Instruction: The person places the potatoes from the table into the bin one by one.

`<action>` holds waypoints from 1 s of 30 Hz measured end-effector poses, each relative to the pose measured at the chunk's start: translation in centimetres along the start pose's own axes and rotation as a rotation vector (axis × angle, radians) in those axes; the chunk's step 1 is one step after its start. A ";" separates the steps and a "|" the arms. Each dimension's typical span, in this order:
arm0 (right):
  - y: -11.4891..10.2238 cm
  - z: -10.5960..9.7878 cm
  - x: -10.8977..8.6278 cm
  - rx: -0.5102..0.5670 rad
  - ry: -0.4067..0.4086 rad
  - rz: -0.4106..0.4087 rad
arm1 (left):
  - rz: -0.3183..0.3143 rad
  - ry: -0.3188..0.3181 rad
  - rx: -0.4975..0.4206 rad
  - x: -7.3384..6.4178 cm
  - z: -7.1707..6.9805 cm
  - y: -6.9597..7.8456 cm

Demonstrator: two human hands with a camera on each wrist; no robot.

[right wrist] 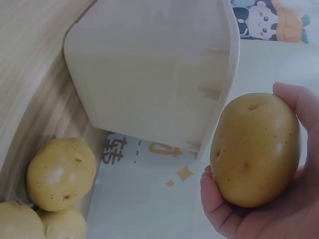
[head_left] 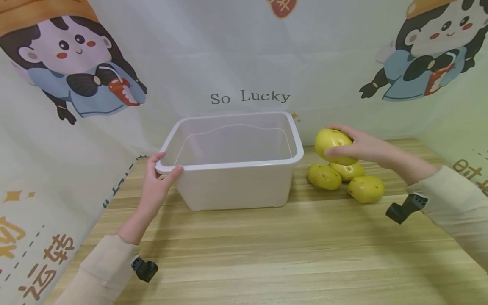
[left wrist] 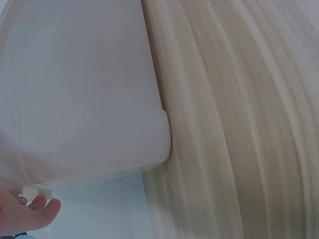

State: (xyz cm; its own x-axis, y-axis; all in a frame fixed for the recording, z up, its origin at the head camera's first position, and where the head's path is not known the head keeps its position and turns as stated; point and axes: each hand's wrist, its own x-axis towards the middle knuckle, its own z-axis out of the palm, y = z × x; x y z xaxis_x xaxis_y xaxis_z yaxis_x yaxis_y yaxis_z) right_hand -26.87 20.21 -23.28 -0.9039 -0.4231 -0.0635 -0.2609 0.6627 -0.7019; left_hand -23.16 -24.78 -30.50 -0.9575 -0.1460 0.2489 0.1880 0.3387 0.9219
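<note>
My right hand [head_left: 358, 146] grips a large yellow potato [head_left: 332, 142], raised above several others to the right of the bin. In the right wrist view the held potato [right wrist: 256, 149] shows small dark eyes, with thumb and fingers curled around its sides. The white plastic bin [head_left: 234, 186] stands upright on the table. At its left front corner my left hand [head_left: 156, 180] grips the rim, thumb on the front edge and fingers at the left side. Only part of the left hand [left wrist: 27, 214] shows in the left wrist view, low beside the bin [left wrist: 79, 99].
Beneath the raised one lie a left potato [head_left: 324, 177], a partly hidden rear potato [head_left: 348, 170] and a right potato [head_left: 367, 189]. A printed cloth [head_left: 183, 55] hangs behind and around the wood-grain table [head_left: 259, 250]. The bin's right wall is close to the potatoes.
</note>
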 end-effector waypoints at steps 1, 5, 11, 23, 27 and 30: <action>-0.1 0.0 0.1 0.000 0.003 0.004 | 0.000 0.001 -0.003 0.0 0.0 0.0; -0.7 -0.1 0.4 -0.004 0.004 0.000 | -0.009 0.003 -0.006 0.0 0.0 0.1; -1.6 -0.1 0.8 -0.012 0.016 -0.009 | -0.012 0.000 -0.004 0.1 0.0 0.0; -2.7 0.0 1.4 -0.013 0.013 -0.041 | -0.008 0.000 -0.007 0.1 0.0 0.0; -3.0 -0.1 1.6 -0.019 0.014 -0.047 | -0.010 0.004 -0.005 0.0 0.0 0.0; -3.3 -0.3 1.8 -0.015 0.015 -0.052 | -0.005 0.007 -0.008 0.0 0.1 0.0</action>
State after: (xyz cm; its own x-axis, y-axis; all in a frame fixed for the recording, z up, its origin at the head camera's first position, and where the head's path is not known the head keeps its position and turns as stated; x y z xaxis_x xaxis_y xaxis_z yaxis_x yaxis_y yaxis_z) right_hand -27.77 17.42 -20.89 -0.8939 -0.4479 -0.0165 -0.3126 0.6496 -0.6930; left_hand -23.17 -24.71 -30.53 -0.9568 -0.1544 0.2464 0.1850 0.3306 0.9254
